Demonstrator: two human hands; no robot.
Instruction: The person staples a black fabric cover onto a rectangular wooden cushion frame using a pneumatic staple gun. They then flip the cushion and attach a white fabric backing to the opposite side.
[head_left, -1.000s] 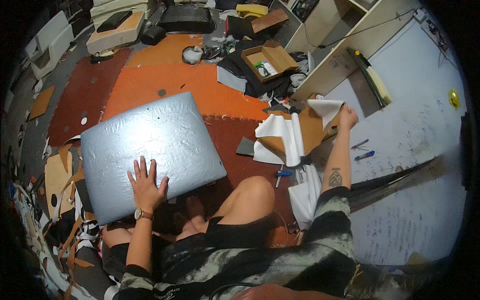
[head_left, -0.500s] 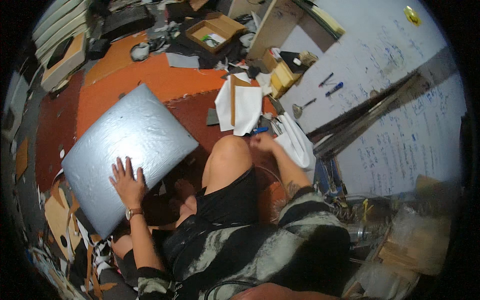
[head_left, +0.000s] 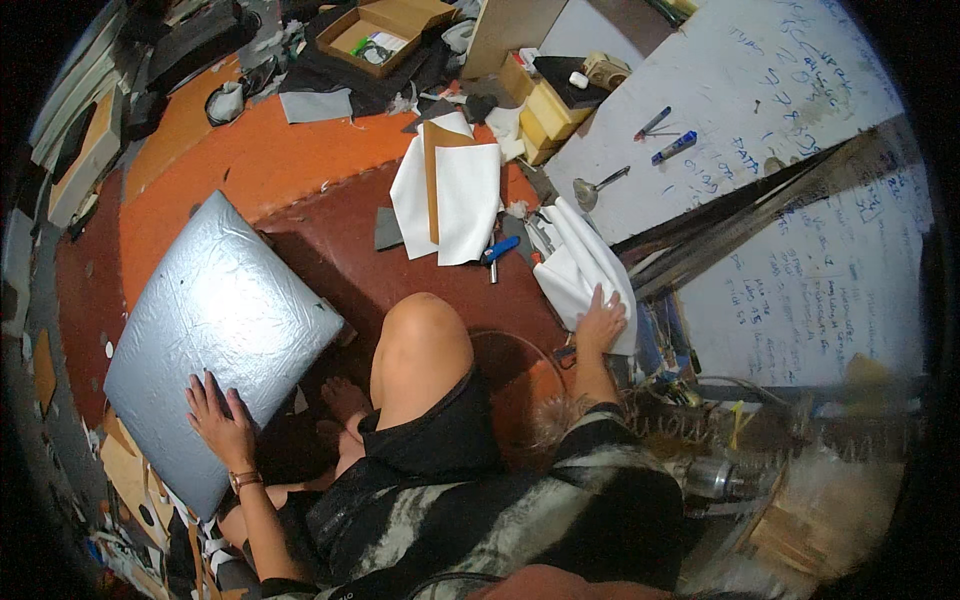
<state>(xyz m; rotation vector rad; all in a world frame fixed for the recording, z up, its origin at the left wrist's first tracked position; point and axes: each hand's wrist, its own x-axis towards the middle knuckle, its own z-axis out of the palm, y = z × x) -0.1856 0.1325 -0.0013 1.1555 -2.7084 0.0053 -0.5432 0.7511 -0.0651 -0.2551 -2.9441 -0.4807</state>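
Note:
A big silver, foil-like padded panel [head_left: 215, 310] lies tilted at my left, its surface wrinkled and shiny. My left hand [head_left: 222, 430] rests on its near part, fingers spread. Over on the right, my right hand [head_left: 603, 322] touches a folded white sheet [head_left: 583, 262], fingers stretched out over it; whether it pinches any of the fabric is hard to see. Beyond my knee lies a blue-handled tool [head_left: 502, 248] with a metal end. It sits at the edge of white sheet pieces [head_left: 468, 195] that have a brown strip [head_left: 433, 185] among them.
An open cardboard box [head_left: 372, 45] stands at the far side. Yellow foam blocks [head_left: 550, 118] are stacked beside a white board with handwriting [head_left: 720, 120], on which pens [head_left: 674, 148] and a metal scoop-like tool [head_left: 598, 187] lie. Scraps [head_left: 130, 450] litter the left floor.
My right hand has moved from beside the blue-handled tool, rightward and nearer, onto the folded white sheet. My left hand stays on the silver panel. The whole view has shifted slightly.

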